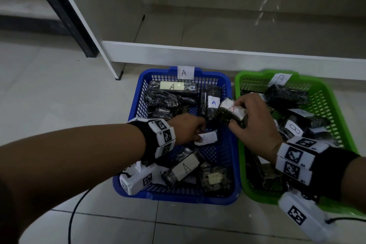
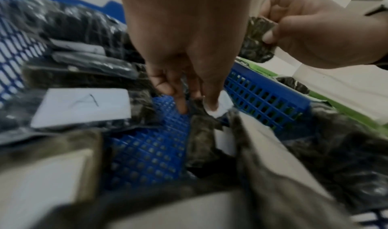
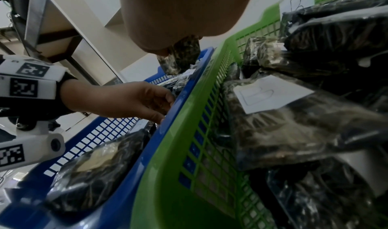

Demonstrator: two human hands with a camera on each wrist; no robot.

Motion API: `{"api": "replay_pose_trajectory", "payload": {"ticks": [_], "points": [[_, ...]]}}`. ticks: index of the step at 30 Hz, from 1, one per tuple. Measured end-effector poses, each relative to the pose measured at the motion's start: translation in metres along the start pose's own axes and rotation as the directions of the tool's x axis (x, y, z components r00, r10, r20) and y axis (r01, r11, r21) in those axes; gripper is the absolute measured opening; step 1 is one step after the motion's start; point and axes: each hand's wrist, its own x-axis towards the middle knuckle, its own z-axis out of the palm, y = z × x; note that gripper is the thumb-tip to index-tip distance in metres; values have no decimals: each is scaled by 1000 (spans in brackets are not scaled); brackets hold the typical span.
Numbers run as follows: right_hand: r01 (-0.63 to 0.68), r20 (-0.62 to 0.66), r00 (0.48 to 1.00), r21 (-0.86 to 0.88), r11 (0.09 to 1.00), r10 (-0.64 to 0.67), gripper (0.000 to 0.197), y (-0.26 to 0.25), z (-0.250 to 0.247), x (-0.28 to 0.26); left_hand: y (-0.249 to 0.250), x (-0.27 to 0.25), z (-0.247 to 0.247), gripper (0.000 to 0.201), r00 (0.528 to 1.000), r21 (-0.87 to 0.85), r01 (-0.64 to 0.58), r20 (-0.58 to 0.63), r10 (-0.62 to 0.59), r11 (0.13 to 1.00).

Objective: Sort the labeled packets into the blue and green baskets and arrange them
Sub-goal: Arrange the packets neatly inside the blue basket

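Observation:
A blue basket [image 1: 172, 198] tagged A and a green basket [image 1: 255, 196] tagged B sit side by side on the floor, both holding several dark wrapped packets with white labels. My right hand [image 1: 236, 114] grips a dark packet with a red A label [image 1: 225, 112], held above the two baskets' shared edge; the same packet [image 2: 256, 39] shows in the left wrist view. My left hand [image 1: 198, 134] reaches into the blue basket, and its fingertips [image 2: 212, 104] pinch a small packet with a white label [image 1: 208, 138] lying on the basket floor.
A white shelf unit's base board [image 1: 217, 55] runs just behind the baskets. A black cable [image 1: 75, 214] trails over the tiled floor at the front left. B-labelled packets [image 3: 270, 93] fill the green basket [image 3: 174, 149].

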Motion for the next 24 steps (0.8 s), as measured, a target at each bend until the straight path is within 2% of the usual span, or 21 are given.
{"api": "replay_pose_trajectory", "payload": {"ticks": [3,5,6,9,13,16,20,24], "points": [[6,-11,1000,-6,1000,-6,31,1,-2,3,3,4,11,36,981,-180,141,-109,-162,973],[-1,-17,1000,-3,1000,0,31,3,-3,4,1,5,12,45,938,-265,261,-156,-308,928],[-4,-20,1000,-2,1000,4,31,4,-4,4,-1,6,12,48,925,-272,290,-165,-341,918],[5,-1,1000,8,1000,-5,32,7,-5,2,-6,5,10,37,948,-226,257,-131,-291,940],[117,115,986,4,993,-116,29,1,-8,-3,-5,4,17,49,978,-111,194,-56,-201,975],[224,276,937,3,974,-217,30,-6,-6,-9,-3,5,26,58,986,-21,150,-63,-151,988],[304,447,855,-24,952,-262,20,-15,-2,-15,5,7,21,42,965,-95,193,-162,-207,977],[375,541,802,-129,918,-252,19,-15,10,-14,4,7,8,31,964,-123,194,-161,-212,973]]}}
